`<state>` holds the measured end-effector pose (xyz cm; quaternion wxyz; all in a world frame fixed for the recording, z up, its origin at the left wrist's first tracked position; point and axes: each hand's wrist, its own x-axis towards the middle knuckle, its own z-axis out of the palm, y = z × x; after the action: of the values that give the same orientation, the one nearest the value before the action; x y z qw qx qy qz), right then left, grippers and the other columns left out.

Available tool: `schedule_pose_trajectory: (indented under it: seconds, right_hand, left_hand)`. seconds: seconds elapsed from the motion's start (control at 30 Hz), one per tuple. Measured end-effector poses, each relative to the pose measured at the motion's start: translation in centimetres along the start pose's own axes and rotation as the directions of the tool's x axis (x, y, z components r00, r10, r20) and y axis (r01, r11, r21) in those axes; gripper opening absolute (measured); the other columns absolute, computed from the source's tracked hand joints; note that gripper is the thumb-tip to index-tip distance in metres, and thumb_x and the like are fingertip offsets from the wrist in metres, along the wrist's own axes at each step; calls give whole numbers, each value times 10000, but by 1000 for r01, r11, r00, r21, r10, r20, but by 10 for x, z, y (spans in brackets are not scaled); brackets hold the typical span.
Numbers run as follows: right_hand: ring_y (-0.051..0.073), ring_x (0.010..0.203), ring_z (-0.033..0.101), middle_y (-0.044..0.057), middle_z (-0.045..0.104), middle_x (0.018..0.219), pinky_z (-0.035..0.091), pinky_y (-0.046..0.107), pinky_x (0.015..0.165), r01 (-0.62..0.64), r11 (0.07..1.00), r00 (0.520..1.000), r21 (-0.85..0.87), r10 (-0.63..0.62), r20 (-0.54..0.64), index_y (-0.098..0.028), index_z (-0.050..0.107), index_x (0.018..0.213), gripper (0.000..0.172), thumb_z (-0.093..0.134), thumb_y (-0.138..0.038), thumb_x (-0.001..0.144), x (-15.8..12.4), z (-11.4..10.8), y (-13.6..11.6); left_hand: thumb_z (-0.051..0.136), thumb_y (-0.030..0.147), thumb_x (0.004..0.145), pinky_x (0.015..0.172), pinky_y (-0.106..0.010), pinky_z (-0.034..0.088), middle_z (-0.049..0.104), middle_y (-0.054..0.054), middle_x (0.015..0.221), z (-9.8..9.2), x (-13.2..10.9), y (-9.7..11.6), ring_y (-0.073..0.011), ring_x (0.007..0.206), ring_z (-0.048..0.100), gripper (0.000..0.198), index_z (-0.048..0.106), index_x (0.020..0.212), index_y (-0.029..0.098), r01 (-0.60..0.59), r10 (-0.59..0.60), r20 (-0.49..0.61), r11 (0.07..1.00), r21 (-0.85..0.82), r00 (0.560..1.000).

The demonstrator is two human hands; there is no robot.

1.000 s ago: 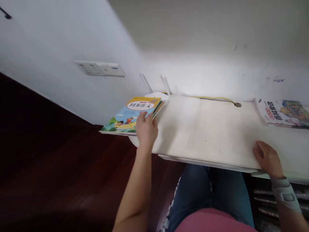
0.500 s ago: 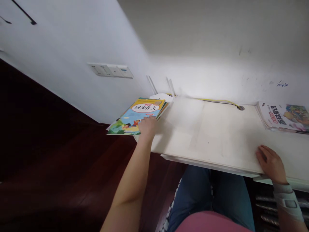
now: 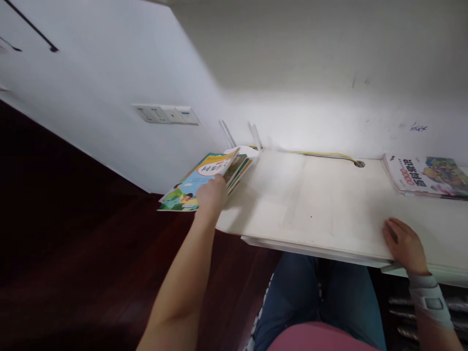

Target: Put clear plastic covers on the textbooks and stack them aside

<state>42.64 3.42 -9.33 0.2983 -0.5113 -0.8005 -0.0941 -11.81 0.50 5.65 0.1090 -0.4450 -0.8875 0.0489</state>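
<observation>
The left hand, grip closed on the colourful paperback book at ten o'clock, holds it tilted, while the right hand lies splayed on the white table.

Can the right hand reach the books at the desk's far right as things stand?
Probably yes: the right hand rests on the desk just in front of those books, with only bare surface between them.

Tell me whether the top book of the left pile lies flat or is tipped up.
Tipped up: the left hand holds one edge of the top book raised, so the books beneath show under it.
</observation>
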Motion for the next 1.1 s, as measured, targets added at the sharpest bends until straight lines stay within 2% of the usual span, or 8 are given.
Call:
schedule_pose_trajectory:
  seconds: [0.27, 0.4, 0.47, 0.53, 0.6, 0.67, 0.87, 1.1]
  right_hand:
    - [277, 1026, 607, 165, 654, 1110, 494, 461, 890, -25, 1000, 1000, -7, 25, 18, -139, 658, 1049, 332, 467, -365, 898, 1, -3, -5]
    - [274, 1018, 610, 163, 657, 1108, 495, 455, 894, -36, 999, 999, -11, 36, 18, -138, 662, 1048, 329, 471, -361, 899, 1, -4, -5]
    - [276, 1018, 610, 163, 655, 1114, 497, 456, 891, -39, 999, 999, -14, 39, 19, -140, 663, 1050, 333, 467, -363, 900, 2, -4, -5]
    - [275, 1029, 606, 161, 652, 1121, 496, 458, 893, -41, 999, 999, -14, 41, 22, -145, 661, 1057, 335, 464, -365, 900, 2, -4, -5]
    - [271, 1039, 601, 160, 650, 1125, 491, 454, 900, -42, 999, 999, -14, 43, 25, -144, 659, 1062, 336, 460, -362, 901, 2, -4, -5]
    - [269, 1040, 598, 161, 651, 1119, 487, 443, 904, -44, 999, 999, -18, 44, 28, -136, 658, 1062, 339, 456, -356, 903, 2, -5, -6]
    - [274, 1066, 584, 156, 631, 1163, 477, 443, 901, -47, 994, 994, -94, 56, 92, -149, 633, 1146, 377, 434, -367, 912, 4, -9, -8]
    - [268, 1156, 546, 135, 572, 1281, 467, 435, 916, -4, 979, 981, -202, 43, 188, -227, 615, 1216, 382, 412, -385, 934, 6, -15, -14]
  left_hand:
    - [427, 184, 832, 751, -465, 488, 638, -88, 813, -69, -43, -35, -275, 789, 625, 338, 547, 1145, 144, 181, -257, -272, 944, -275, 928]
    - [532, 162, 739, 819, -494, 490, 626, -25, 799, -86, -66, -32, -226, 765, 603, 474, 576, 1208, 213, -20, -305, -424, 792, -611, 853]
    - [571, 157, 703, 851, -448, 504, 660, -11, 908, -83, -72, -20, -186, 791, 606, 531, 570, 1229, 231, -227, -305, -437, 535, -814, 846]
    - [605, 167, 689, 875, -386, 515, 679, -3, 1030, -77, -76, 0, -166, 847, 624, 552, 562, 1234, 239, -367, -234, -386, 125, -922, 892]
    - [650, 200, 680, 879, -341, 526, 682, -15, 1096, -68, -79, 25, -179, 916, 645, 534, 575, 1207, 236, -304, -60, -298, -256, -918, 953]
    - [689, 234, 667, 856, -328, 543, 696, -37, 1085, -57, -85, 54, -209, 957, 659, 531, 580, 1187, 230, -113, 147, -199, -453, -884, 969]
    - [721, 279, 649, 820, -374, 555, 714, -78, 1042, -13, -103, 143, -258, 948, 679, 609, 532, 1220, 183, 356, 543, 4, -547, -758, 840]
    - [698, 275, 646, 806, -380, 542, 708, -89, 1060, 11, -107, 195, -251, 914, 685, 681, 478, 1283, 177, 509, 682, 64, -476, -717, 728]
